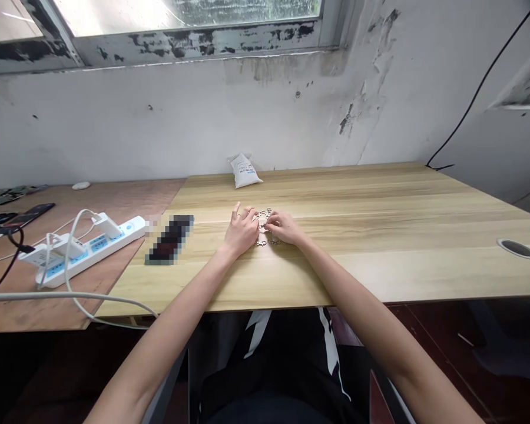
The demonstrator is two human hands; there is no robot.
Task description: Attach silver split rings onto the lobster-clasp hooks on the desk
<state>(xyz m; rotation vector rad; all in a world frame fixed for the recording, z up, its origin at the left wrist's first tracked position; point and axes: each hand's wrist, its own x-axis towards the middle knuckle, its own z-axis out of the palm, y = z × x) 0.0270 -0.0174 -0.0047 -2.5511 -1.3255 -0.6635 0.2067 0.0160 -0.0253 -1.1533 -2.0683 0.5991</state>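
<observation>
Both my hands meet over a small heap of silver metal rings and chain links (265, 215) near the middle of the light wooden table (380, 235). My left hand (242, 229) rests beside the heap with its fingers curled onto the links, one finger raised. My right hand (282, 227) is closed in a pinch on the links from the other side. More links (267, 242) show below, between the two hands.
A small white bag (244, 171) lies by the wall at the back. A blurred dark flat object (170, 238) lies left of my hands. A white power strip (86, 247) with plugs and cables sits on the brown table to the left. A cable hole (516, 248) is at right.
</observation>
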